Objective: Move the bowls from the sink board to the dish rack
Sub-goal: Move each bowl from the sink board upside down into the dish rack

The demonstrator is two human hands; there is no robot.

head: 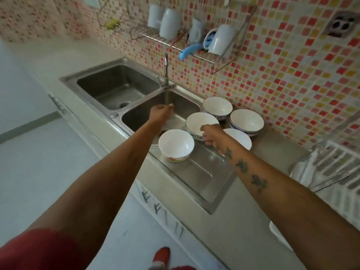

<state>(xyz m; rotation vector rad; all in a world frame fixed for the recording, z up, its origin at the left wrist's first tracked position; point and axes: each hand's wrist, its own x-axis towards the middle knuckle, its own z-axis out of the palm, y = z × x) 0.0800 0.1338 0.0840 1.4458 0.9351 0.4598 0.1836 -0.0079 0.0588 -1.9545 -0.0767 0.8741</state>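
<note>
1. Bowls stood on the steel sink board, five in all and every one upright, to the right of the double sink.
2. One plain white bowl sat nearest, at the board's left edge beside the right basin.
3. A blue-rimmed bowl stood just beyond it, with another white bowl to its right, partly hidden by the right forearm.
4. Two more patterned bowls stood farthest back by the tiled wall: one on the left, one on the right.
5. The right hand reached over the blue-rimmed bowl's near rim, fingers curled down loosely; whether they gripped the rim could not be told.
6. The left hand stretched over the right basin under the tap, fingers loosely bent and holding nothing I could see.
7. The dish rack, white and blurred, sat on the counter at the far right, well apart from the bowls.
8. A wire shelf on the wall above the sink carried white mugs and a blue-handled tool.
</note>
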